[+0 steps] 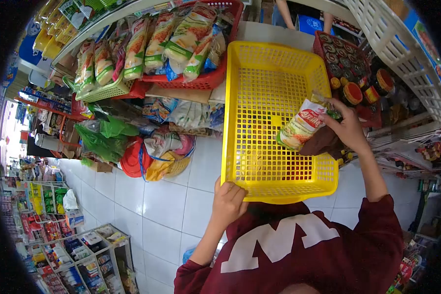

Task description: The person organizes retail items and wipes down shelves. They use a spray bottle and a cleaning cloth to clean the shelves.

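My left hand (229,202) is closed around the near left corner of a yellow plastic basket (229,98) with a grid-like bottom. Over the basket's right side, my right hand (347,125) grips the upper end of a squeeze pouch (303,122), white and red above and green below. The pouch lies tilted across the basket. Dark brown cloth (321,142) hangs below the same hand, partly hidden behind the pouch.
A red basket (220,81) of similar packs stands left, beside a pale green basket (105,91). Cans fill a red crate (321,51) at right. A white lattice basket (402,39) juts in above. Another person's arms (285,13) show at the top.
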The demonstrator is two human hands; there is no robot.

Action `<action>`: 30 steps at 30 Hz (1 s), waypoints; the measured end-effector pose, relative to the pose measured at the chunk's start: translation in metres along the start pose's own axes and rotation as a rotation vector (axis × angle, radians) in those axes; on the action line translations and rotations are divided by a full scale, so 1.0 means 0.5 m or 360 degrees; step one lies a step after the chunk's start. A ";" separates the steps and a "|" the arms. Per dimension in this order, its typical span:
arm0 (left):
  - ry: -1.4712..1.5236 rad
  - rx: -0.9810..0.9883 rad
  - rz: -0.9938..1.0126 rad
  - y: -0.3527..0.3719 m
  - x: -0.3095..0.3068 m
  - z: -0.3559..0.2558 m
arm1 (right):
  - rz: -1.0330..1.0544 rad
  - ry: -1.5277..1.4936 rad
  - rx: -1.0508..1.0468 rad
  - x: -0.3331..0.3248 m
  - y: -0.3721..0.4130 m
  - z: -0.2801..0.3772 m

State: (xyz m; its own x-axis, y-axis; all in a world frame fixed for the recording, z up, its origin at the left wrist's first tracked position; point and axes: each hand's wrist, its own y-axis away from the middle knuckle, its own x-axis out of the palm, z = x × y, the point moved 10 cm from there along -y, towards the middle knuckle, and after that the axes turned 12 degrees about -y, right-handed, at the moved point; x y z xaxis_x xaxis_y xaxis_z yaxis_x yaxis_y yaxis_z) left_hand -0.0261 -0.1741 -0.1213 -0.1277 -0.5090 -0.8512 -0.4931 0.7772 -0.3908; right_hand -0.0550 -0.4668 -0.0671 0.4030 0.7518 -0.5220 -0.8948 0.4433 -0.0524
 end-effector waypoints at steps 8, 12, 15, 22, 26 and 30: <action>-0.0124 -0.0005 -0.0134 0.117 0.028 -0.054 | 0.0045 -0.0008 0.0046 -0.004 0.023 -0.065; -0.0157 -0.0076 -0.0110 0.152 0.028 -0.065 | 0.0080 -0.0125 0.0106 0.017 0.023 -0.089; -0.0141 -0.0117 -0.0092 0.160 0.028 -0.065 | 0.0127 -0.0123 0.0055 0.041 0.023 -0.071; -0.0010 -0.0230 -0.0062 0.189 0.043 -0.062 | 0.0153 -0.0073 0.0221 0.071 0.035 -0.121; -0.0036 -0.0248 -0.0028 0.196 0.040 -0.060 | 0.0169 -0.0142 0.0196 0.085 0.054 -0.123; -0.0020 -0.0241 0.0061 0.183 0.029 -0.043 | 0.0206 -0.0239 0.0150 0.081 0.065 -0.090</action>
State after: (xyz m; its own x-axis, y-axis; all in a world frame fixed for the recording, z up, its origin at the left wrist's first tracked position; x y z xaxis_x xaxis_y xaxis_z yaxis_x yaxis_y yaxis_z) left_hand -0.0916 -0.1185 -0.1616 -0.1388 -0.4749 -0.8691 -0.6122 0.7309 -0.3016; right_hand -0.0764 -0.4437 -0.1281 0.3165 0.8666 -0.3859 -0.9219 0.3768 0.0901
